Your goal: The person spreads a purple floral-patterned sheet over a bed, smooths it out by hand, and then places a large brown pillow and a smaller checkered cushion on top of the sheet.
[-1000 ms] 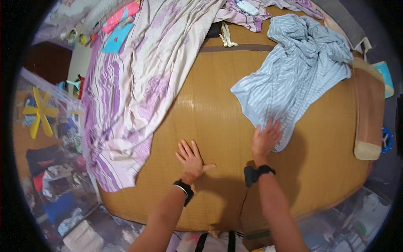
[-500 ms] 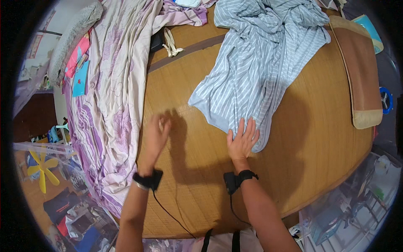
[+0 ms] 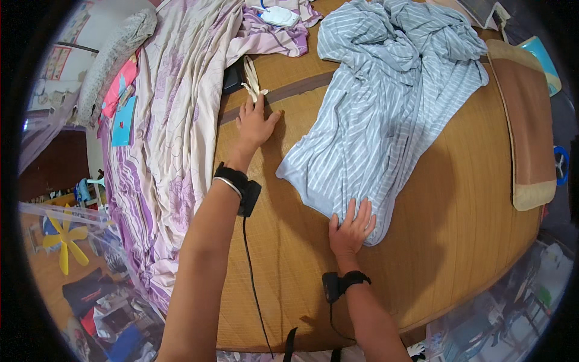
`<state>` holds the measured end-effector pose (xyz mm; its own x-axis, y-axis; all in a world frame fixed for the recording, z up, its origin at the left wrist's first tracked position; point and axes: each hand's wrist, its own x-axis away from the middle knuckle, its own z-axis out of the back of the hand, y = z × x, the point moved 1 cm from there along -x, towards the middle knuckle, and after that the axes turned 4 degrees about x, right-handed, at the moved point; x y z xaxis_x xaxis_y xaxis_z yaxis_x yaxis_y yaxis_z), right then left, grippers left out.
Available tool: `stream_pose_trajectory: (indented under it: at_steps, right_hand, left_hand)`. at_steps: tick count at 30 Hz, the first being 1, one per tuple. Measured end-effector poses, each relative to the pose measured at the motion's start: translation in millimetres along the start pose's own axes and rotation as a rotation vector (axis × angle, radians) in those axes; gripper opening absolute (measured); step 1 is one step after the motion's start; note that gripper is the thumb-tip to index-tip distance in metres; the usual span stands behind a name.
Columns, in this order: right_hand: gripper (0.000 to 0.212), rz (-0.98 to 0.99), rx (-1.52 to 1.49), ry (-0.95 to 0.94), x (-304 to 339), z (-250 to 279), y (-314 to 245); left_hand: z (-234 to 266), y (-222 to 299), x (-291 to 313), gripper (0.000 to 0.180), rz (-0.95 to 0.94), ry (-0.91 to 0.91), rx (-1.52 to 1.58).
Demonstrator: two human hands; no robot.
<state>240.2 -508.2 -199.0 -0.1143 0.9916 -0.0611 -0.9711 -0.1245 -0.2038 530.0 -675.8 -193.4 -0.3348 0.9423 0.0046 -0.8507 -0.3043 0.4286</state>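
A crumpled light blue cloth with white stripes [image 3: 368,139] lies on the brown mat-like surface [image 3: 470,211], bunched at its far end and narrower toward me. My right hand [image 3: 350,232] rests flat on its near end, fingers spread. Farther off to the left, my left hand [image 3: 256,125] reaches out with its fingers apart. Its fingertips meet the lower end of a cream cloth strap [image 3: 251,75] in the picture; whether they touch it I cannot tell. Beside the strap, a dark box-like object [image 3: 232,79] is partly tucked under the purple-and-white patterned cloth [image 3: 187,120].
At the right lies a brown pad with beige ends [image 3: 525,127]. A white object [image 3: 280,16] sits on the patterned cloth's far part. A light blue card [image 3: 123,122] and a pink item [image 3: 120,84] are at the left. Sheer netting [image 3: 90,220] hangs along the lower left.
My left hand has moved forward from beside the patterned cloth to the cream strap. My right hand stays on the striped cloth, while the whole view has shifted slightly.
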Motion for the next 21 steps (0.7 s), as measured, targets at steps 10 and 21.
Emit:
stream_pose_trajectory:
  at_steps: [10, 21]
  right_hand:
    - [0.051, 0.027, 0.051, 0.032, -1.4, -1.3, 0.3]
    - [0.056, 0.022, 0.068, 0.019, 5.2, -8.2, -3.7]
  left_hand:
    - [46.3, -0.6, 74.0, 0.025, 0.012, -0.185, 0.606]
    - [84.4, 31.1, 209.5, 0.017, -0.177, -1.034, 0.685]
